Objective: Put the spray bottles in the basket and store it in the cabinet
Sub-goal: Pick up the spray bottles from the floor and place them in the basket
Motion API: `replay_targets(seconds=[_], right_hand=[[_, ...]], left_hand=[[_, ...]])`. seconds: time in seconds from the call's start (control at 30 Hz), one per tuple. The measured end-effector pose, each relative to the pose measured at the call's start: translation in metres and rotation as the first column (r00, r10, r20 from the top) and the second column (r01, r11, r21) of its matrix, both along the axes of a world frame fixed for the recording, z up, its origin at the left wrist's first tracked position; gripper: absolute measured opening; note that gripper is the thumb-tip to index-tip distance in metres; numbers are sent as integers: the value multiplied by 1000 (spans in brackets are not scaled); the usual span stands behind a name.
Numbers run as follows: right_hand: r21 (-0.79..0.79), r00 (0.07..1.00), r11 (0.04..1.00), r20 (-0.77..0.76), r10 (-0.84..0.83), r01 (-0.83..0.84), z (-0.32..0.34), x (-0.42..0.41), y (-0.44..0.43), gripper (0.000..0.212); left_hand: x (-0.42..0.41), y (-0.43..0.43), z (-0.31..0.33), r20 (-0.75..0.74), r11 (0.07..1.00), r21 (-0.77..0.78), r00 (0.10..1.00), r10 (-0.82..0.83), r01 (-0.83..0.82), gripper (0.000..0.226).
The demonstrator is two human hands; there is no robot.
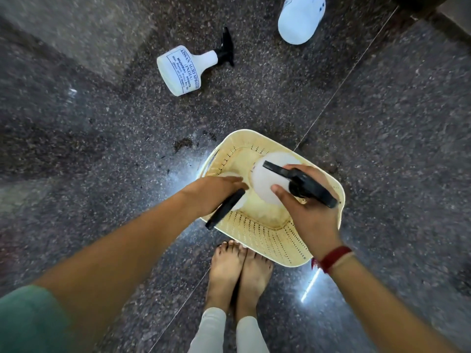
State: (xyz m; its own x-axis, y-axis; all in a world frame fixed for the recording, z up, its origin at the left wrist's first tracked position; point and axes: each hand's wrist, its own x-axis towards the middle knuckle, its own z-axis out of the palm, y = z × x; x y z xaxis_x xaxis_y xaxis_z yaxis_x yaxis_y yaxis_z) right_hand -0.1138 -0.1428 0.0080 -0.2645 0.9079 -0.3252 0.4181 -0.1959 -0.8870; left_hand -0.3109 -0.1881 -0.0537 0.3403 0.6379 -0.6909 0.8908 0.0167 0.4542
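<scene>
Head view: both hands are gripping white plastic spray bottles with black trigger heads inside the cream perforated plastic basket. Left hand is wrapping one bottle; right hand is clasping another. A third labelled white spray bottle is lying on the dark granite floor.

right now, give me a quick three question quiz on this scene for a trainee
1. True or false: both hands hold a spray bottle over the basket.
2. How many spray bottles lie on the floor outside the basket?
3. Which hand wears the red wristband: A left, B right?

Key:
1. True: the left hand and the right hand each grip one.
2. Two: the labelled bottle and the bottle at the top edge.
3. B, the red wristband.
</scene>
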Motion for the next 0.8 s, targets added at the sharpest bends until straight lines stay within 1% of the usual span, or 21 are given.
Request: replay_targets(seconds=[0.07,0.13,0.2,0.27,0.33,0.37,0.4,0.43,0.5,0.57,0.63,0.7,0.8], right_hand=[[-27,999,999,-17,38,-39,-13,-4,3,34],[-61,998,996,-19,58,-59,-27,-8,5,39],[-67,998,996,23,61,-59,-38,-15,9,50],[-98,999,995,42,18,-14,-49,-19,14,54],[-138,1000,990,25,-17,20,-59,-20,21,54],[-145,999,989,28,-15,19,-63,-21,23,53],[-146,999,989,41,-6,12,-66,-22,23,52],[-147,999,989,44,-2,9,-68,-24,23,50],[-171,999,984,6,-40,40,-71,-26,21,47],[-188,996,978,-5,-92,90,-72,-26,20,41],[-207,990,969,10,-139,138,-72,-26,19,41],[-198,987,967,34,-155,159,-73,-25,18,42],[-163,989,976,57,-137,145,-74,-29,18,39]], left_hand=[[-4,0,12,4,989,37,990,141,-141,66],[-9,-1,23,-5,978,25,978,208,-208,74],[-12,-3,36,-48,968,18,967,250,-250,75],[-10,-6,48,-99,941,60,936,337,-332,60],[-4,-10,56,-59,868,113,869,491,-483,38],[0,-13,60,-19,826,126,831,556,-550,34],[5,-16,61,2,800,131,807,590,-585,38],[9,-19,61,-4,801,131,807,590,-585,44],[17,-26,57,-90,853,129,850,519,-507,49],[23,-32,50,-169,885,115,869,465,-451,44],[26,-34,43,-204,886,144,862,463,-441,36],[28,-36,38,-197,876,194,857,475,-441,29],[27,-39,34,-162,869,234,864,477,-436,26]])
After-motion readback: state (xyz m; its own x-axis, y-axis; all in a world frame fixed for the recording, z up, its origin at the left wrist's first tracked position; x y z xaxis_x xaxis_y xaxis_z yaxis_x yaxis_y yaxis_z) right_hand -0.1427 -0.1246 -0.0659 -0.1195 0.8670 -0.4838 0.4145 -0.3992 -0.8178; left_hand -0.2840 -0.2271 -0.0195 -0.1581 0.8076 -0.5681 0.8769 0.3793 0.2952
